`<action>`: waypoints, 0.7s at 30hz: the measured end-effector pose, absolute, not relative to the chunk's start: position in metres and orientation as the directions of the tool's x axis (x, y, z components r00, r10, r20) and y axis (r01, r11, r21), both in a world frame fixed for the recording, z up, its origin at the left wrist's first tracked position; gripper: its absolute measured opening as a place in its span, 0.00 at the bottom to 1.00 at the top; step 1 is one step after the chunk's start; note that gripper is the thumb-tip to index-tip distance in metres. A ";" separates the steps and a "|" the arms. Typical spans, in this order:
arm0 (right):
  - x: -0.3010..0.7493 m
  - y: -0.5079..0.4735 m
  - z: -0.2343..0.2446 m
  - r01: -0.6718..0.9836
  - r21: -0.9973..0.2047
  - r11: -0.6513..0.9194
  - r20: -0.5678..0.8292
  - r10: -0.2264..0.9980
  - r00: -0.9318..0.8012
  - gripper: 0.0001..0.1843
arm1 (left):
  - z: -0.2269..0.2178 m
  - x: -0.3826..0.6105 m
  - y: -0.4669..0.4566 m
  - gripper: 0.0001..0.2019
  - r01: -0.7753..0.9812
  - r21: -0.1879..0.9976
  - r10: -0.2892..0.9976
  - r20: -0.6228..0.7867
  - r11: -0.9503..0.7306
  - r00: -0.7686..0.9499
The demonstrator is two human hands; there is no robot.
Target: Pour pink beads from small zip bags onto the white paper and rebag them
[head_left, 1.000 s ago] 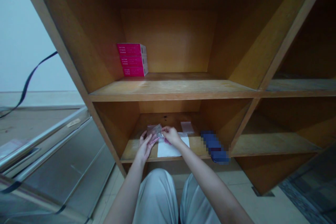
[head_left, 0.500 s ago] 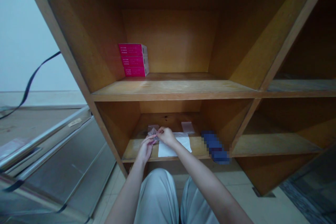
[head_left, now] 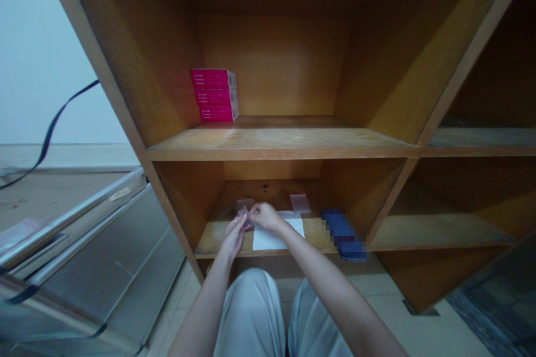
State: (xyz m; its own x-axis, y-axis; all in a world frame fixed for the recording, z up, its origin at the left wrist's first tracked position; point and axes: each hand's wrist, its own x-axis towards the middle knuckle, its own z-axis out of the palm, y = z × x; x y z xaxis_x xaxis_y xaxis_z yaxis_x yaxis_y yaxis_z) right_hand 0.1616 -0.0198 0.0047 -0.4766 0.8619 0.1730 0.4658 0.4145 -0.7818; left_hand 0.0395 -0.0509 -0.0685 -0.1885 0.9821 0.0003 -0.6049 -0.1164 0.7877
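Both my hands meet over the lower shelf [head_left: 218, 234] of a wooden bookcase. My left hand [head_left: 233, 236] and my right hand [head_left: 263, 215] pinch a small clear plastic bag [head_left: 245, 215] between them, fingers closed on it. A white sheet of paper [head_left: 272, 234] lies flat on the shelf just under and right of my right hand. Further back on the same shelf lie two more small clear bags, one to the left [head_left: 245, 202] and one to the right [head_left: 300, 202].
A stack of three pink boxes [head_left: 214, 95] stands at the back left of the upper shelf [head_left: 293, 142]. A dark blue blurred object [head_left: 343, 233] lies at the lower shelf's right end. A grey metal cabinet [head_left: 96, 256] stands to the left. My knees are below.
The small bag was held higher and spread out a second ago; it is now lower and bunched between my fingertips. My hands have drawn closer together.
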 end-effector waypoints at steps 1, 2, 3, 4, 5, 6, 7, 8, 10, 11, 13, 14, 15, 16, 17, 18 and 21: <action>0.161 -0.020 0.006 0.484 -0.764 0.426 0.174 0.859 -0.482 0.07 | -0.068 0.040 -0.051 0.06 -0.598 0.792 0.981 0.003 -0.120 -0.193; 0.160 -0.021 0.007 0.503 -0.743 0.442 0.178 0.854 -0.488 0.07 | -0.068 0.040 -0.051 0.06 -0.593 0.796 0.980 0.000 -0.121 -0.200; 0.159 -0.022 0.008 0.522 -0.719 0.459 0.183 0.850 -0.494 0.07 | -0.068 0.040 -0.051 0.06 -0.591 0.798 0.978 -0.006 -0.120 -0.207; 0.159 -0.023 0.009 0.540 -0.695 0.474 0.189 0.846 -0.498 0.07 | -0.068 0.040 -0.051 0.06 -0.591 0.798 0.977 -0.013 -0.118 -0.212; 0.158 -0.024 0.010 0.558 -0.672 0.486 0.196 0.844 -0.499 0.08 | -0.068 0.040 -0.051 0.07 -0.594 0.796 0.976 -0.020 -0.115 -0.217; 0.158 -0.024 0.011 0.577 -0.649 0.496 0.202 0.843 -0.498 0.08 | -0.068 0.040 -0.051 0.07 -0.597 0.794 0.975 -0.027 -0.115 -0.222; 0.158 -0.025 0.011 0.599 -0.622 0.505 0.209 0.843 -0.495 0.08 | -0.068 0.040 -0.051 0.07 -0.599 0.792 0.973 -0.030 -0.116 -0.228; 0.157 -0.026 0.011 0.623 -0.591 0.513 0.216 0.844 -0.490 0.08 | -0.068 0.040 -0.051 0.07 -0.598 0.792 0.972 -0.030 -0.119 -0.233; 0.156 -0.027 0.010 0.681 -0.512 0.523 0.228 0.847 -0.480 0.09 | -0.067 0.040 -0.051 0.07 -0.583 0.803 0.970 -0.024 -0.126 -0.243; 0.156 -0.028 0.009 0.711 -0.467 0.526 0.233 0.849 -0.475 0.09 | -0.067 0.041 -0.052 0.07 -0.570 0.812 0.969 -0.018 -0.130 -0.247; 0.153 -0.032 0.008 0.759 -0.377 0.532 0.240 0.847 -0.474 0.10 | -0.065 0.041 -0.053 0.07 -0.536 0.832 0.966 0.000 -0.144 -0.260; 0.151 -0.034 0.008 0.773 -0.334 0.539 0.248 0.842 -0.480 0.10 | -0.065 0.042 -0.053 0.06 -0.518 0.842 0.963 0.010 -0.153 -0.268; 0.150 -0.036 0.008 0.781 -0.294 0.551 0.258 0.833 -0.490 0.11 | -0.064 0.042 -0.054 0.06 -0.503 0.850 0.962 0.018 -0.159 -0.274; 0.148 -0.039 0.009 0.785 -0.258 0.563 0.269 0.822 -0.502 0.11 | -0.064 0.042 -0.054 0.06 -0.491 0.855 0.960 0.024 -0.164 -0.279; 0.147 -0.041 0.009 0.788 -0.224 0.574 0.281 0.812 -0.512 0.11 | -0.064 0.043 -0.055 0.06 -0.484 0.859 0.959 0.028 -0.167 -0.282; 0.146 -0.042 0.010 0.789 -0.194 0.583 0.296 0.802 -0.519 0.11 | -0.063 0.043 -0.055 0.06 -0.477 0.862 0.958 0.032 -0.171 -0.285; 0.145 -0.044 0.012 0.806 -0.145 0.574 0.328 0.796 -0.508 0.10 | -0.065 0.043 -0.055 0.06 -0.462 0.868 0.956 0.047 -0.182 -0.288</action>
State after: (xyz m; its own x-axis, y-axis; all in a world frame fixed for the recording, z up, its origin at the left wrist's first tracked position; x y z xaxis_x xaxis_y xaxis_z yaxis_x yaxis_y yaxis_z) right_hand 0.1447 -0.0443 0.0119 -0.5082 0.7964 0.3277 0.8061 0.5739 -0.1445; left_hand 0.0432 -0.0554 -0.0645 -0.2882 0.9564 0.0470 -0.4621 -0.1819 0.8680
